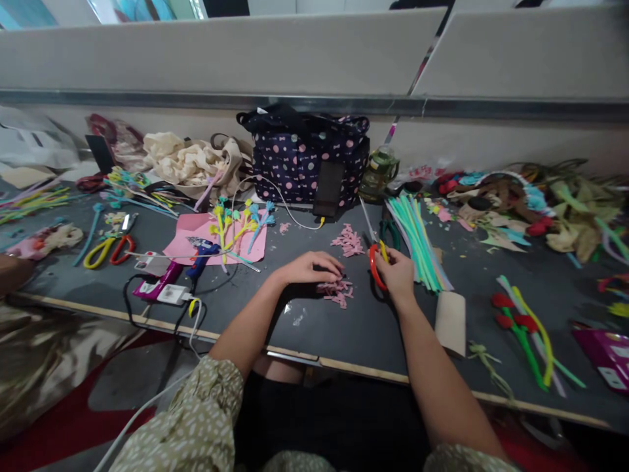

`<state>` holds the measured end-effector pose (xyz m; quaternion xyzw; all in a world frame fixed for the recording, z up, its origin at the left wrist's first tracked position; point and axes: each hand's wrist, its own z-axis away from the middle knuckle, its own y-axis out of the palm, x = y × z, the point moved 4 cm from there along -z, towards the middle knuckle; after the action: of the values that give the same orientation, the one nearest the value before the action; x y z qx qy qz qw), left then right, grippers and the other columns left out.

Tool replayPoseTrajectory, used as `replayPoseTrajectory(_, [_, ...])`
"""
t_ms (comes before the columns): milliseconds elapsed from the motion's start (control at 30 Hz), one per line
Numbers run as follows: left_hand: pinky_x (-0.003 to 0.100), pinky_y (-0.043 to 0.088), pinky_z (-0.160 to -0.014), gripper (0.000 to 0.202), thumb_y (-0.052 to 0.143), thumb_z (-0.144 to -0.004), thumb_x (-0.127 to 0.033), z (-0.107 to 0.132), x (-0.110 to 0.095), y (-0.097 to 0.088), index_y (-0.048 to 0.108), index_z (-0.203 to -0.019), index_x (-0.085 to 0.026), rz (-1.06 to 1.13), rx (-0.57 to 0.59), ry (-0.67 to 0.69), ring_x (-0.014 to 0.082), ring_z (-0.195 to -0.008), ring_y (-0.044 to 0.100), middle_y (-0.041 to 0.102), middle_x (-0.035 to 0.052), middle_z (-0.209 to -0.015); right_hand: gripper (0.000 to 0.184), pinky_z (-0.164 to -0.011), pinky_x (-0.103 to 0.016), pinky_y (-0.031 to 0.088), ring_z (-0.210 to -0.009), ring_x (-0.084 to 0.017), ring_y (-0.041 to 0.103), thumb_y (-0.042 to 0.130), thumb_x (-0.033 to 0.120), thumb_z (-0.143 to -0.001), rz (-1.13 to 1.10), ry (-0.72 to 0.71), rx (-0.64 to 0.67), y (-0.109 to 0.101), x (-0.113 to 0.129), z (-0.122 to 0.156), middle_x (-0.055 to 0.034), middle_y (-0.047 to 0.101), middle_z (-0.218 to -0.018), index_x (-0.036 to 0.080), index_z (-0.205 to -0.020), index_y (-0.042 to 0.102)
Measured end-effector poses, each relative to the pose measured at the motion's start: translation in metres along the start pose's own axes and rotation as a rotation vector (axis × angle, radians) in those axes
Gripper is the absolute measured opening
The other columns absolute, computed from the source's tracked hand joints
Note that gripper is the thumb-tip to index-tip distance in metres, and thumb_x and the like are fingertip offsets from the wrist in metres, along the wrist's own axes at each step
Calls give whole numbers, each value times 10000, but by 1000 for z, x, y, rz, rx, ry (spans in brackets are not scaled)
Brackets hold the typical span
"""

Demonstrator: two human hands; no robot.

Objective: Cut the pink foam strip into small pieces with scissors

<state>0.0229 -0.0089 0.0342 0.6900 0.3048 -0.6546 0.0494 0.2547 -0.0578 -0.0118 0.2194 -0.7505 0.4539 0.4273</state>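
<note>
My right hand (397,272) grips scissors (376,252) by their red and yellow handles, with the blades pointing away from me. Beside a loose pile of small pink cut pieces (339,294) is my left hand (314,267). Its fingers reach over the pile's edge, loosely bent and apart from the thumb, with nothing visible held in them. A second heap of pink pieces (348,240) lies just beyond, between my hands and the dark patterned bag (304,157). A phone (328,188) leans against the bag, with a white cable plugged in.
A bundle of pipe cleaners (417,242) and a cardboard roll (451,322) lie to the right. On the left are pink paper (184,229) with fluffy stems, a blue glue gun (200,259), a power strip (162,285) and other scissors (115,242). A bottle (379,174) stands behind.
</note>
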Motion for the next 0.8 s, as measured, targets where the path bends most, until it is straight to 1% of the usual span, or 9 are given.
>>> replayPoseTrajectory(100, [418,412,-1027,202,703,-790,-339,2,-3,-11,765,-959,-248,48,-174,4,252,-1123,616,688,111,-1162,586,-514,-242,385,-570,-133,512,637,652,-677,-233,85,-20,2,2,0,-29,644,-678,119,-907,716])
replayPoseTrajectory(167, [418,405,-1034,222,684,-807,-347,1,-2,-8,756,-987,-240,54,-191,21,248,-1128,614,689,118,-1150,579,-484,-236,355,-532,-115,475,688,649,-627,-352,143,-44,2,6,0,-11,619,-643,121,-863,712])
replayPoseTrajectory(267, [421,374,-1063,284,709,-786,-324,-3,2,8,733,-1063,-264,12,-63,49,246,-1206,568,664,117,-1203,540,-451,-228,309,-482,-89,413,752,625,-563,-415,222,-68,2,12,1,23,556,-565,130,-772,694])
replayPoseTrajectory(400, [501,248,-1132,494,887,-535,-276,-7,5,29,742,-1003,-339,-163,97,76,307,-1339,436,630,69,-1277,542,-446,-231,312,-486,-95,432,747,638,-560,-431,233,-66,3,11,1,20,565,-561,137,-759,692])
replayPoseTrajectory(500, [507,224,-1142,325,844,-610,-236,-7,0,32,762,-909,-336,-168,183,101,300,-1283,498,665,58,-1216,545,-472,-232,350,-529,-109,487,749,629,-568,-453,215,-51,5,7,0,2,613,-617,140,-804,704])
replayPoseTrajectory(567, [465,335,-1087,232,803,-667,-216,-5,-6,26,771,-878,-308,-86,191,100,274,-1158,594,698,77,-1128,542,-479,-230,362,-542,-111,502,757,619,-565,-464,217,-46,6,6,0,2,621,-630,142,-819,704])
replayPoseTrajectory(633, [431,429,-1006,249,819,-641,-211,-2,-12,12,773,-876,-281,33,89,66,267,-1081,635,706,93,-1086,535,-469,-226,354,-528,-104,491,761,614,-563,-464,228,-47,6,7,1,11,606,-612,141,-806,699])
replayPoseTrajectory(700, [424,445,-996,268,841,-606,-210,2,-14,-7,770,-861,-256,114,-140,38,267,-1079,637,700,100,-1087,524,-454,-222,335,-505,-93,463,767,606,-558,-473,238,-54,4,11,1,23,580,-584,139,-782,691])
replayPoseTrajectory(800, [434,430,-1027,254,810,-666,-242,8,-3,-27,753,-914,-236,174,-421,6,259,-1133,610,674,106,-1144,497,-423,-216,279,-459,-72,388,786,579,-548,-512,264,-71,2,14,2,49,522,-529,140,-752,672])
